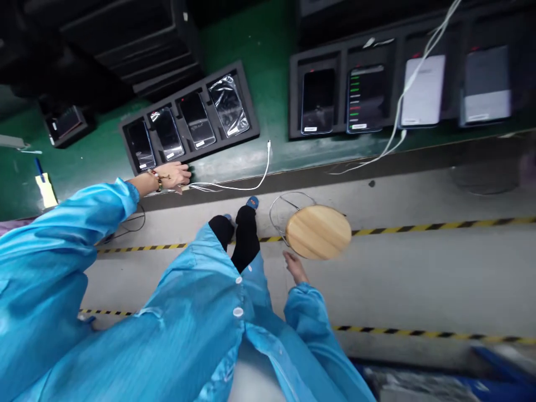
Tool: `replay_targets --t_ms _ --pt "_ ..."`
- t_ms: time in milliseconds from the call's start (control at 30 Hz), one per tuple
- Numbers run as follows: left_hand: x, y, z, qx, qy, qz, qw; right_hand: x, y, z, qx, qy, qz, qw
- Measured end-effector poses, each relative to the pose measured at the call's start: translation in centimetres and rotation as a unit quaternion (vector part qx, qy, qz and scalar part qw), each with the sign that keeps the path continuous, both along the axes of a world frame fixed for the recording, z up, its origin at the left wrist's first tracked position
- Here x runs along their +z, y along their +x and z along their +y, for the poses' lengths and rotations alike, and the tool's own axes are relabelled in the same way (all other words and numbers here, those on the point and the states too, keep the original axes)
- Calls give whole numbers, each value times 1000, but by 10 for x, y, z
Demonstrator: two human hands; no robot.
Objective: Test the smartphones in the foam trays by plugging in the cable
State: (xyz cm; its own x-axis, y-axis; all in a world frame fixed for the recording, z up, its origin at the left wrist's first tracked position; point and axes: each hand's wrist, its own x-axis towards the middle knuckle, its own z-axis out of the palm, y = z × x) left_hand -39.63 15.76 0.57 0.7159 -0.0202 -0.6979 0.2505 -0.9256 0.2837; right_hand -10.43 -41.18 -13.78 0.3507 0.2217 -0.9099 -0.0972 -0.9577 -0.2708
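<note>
Beside the left hand (176, 175), its grip impossible to tell, a thin white cable (237, 188) could slide off the green-topped bench (272, 100) if tugged.

Near 9 o'clock, the left hand (173, 174) hides its own palm; near 2 o'clock, a phone (368, 99) shows lines (some green) too small to read.

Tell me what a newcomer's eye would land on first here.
Probably the bright blue coat filling the lower left, then the round wooden seat near the right hand. Higher up, phones sit in dark trays on the green table, and the left hand is at its edge by a white cable.
</note>
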Motion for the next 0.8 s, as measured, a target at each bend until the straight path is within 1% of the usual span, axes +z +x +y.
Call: replay_targets --t_ms 100,200,300,400,500,633,800 --pt "-6 -3 -5 41 13 10 999 36 -36 -8 -85 -57 56 993" --pt "-10 -12 -11 90 32 19 995 69 -65 -10 -159 -90 80 980" --pt "-12 -22 -20 140 48 27 989 97 -86 -2 -220 -97 85 967" --pt "-12 -30 -33 197 71 25 978 118 -102 17 -262 -94 83 957" --pt "-9 -35 -44 243 79 6 967 132 -110 40 -285 -86 80 951" --pt "-5 -35 -50 276 72 -16 958 149 -106 67 -296 -68 67 951" --pt "-4 -34 -60 305 64 -33 950 171 -91 81 -291 -59 38 954"
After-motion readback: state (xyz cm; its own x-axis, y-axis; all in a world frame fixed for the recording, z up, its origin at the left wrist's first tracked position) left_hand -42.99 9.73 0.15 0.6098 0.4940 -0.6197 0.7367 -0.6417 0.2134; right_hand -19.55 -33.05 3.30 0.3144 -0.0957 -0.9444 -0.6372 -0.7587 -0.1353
